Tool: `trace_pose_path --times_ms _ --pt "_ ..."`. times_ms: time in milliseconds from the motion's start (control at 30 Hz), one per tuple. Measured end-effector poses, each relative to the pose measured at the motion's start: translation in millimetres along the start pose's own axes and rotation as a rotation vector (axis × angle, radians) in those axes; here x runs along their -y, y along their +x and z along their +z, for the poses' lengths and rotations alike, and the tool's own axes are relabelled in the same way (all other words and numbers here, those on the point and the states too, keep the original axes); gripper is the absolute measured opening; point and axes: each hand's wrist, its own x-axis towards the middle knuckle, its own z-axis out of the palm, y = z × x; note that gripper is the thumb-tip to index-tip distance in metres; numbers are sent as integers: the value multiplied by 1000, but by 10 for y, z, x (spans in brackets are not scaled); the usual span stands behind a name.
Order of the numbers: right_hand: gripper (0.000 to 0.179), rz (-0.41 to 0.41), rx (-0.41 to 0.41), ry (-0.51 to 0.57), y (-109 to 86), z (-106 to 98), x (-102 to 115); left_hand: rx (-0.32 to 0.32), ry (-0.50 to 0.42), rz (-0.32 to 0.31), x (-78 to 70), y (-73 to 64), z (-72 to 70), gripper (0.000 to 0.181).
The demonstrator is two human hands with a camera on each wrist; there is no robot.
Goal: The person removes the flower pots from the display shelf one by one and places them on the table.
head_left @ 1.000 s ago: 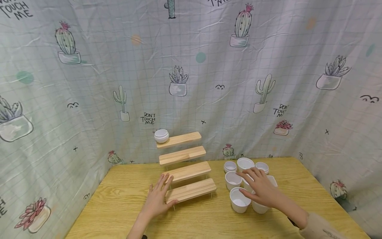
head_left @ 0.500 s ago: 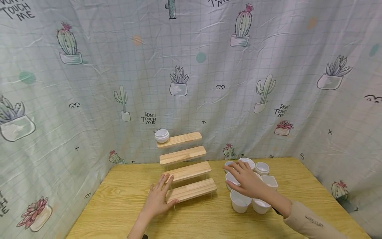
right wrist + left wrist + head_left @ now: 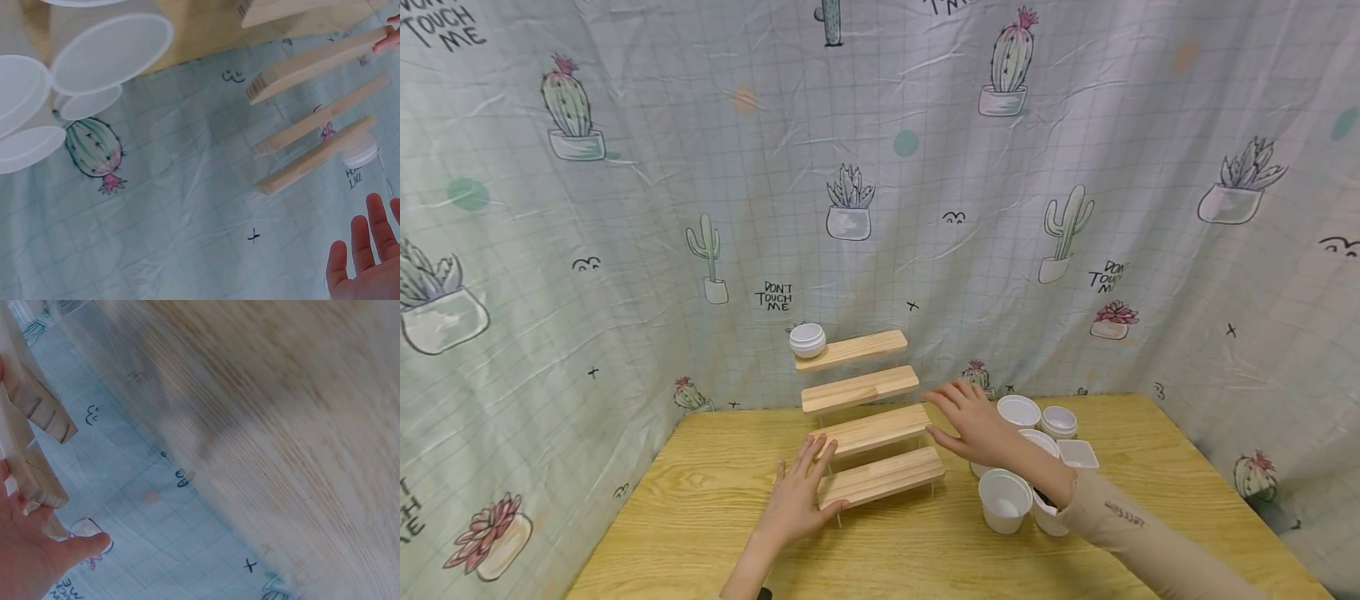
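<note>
A four-tier wooden step stand (image 3: 887,479) stands on the table, with one small white pot (image 3: 807,342) on the left end of its top board. My left hand (image 3: 793,497) rests at the left ends of the two lower boards, fingers spread and thumb by the front one. The left wrist view shows its thumb (image 3: 87,547) stretched out straight. My right hand (image 3: 981,429) hovers beside the right ends of the middle boards with nothing in it. In the right wrist view its fingers (image 3: 361,240) are extended. Its arm hides part of the group of white pots (image 3: 1006,500).
Several pots stand at the right of the wood-grain table (image 3: 662,517), among them a square one (image 3: 1078,454) and a small round one (image 3: 1060,421). A cactus-print curtain (image 3: 880,275) hangs close behind and along both sides.
My right hand has moved left, from over the white pots to beside the stand's right end. My left hand and the pot on the top board have stayed in place.
</note>
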Motion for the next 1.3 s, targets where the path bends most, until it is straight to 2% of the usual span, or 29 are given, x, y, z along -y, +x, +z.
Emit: trace_pose_path --times_ms 500,867,1033,1300 --pt "39 -21 5 6 560 290 113 15 2 -7 -17 0 -23 87" --pt "41 26 77 8 979 425 199 16 -4 -13 -11 11 -3 87" --pt "41 63 123 17 1112 503 242 5 2 -5 -9 8 -1 87" --pt "44 109 195 11 1305 615 278 29 -28 -17 -34 7 -27 87"
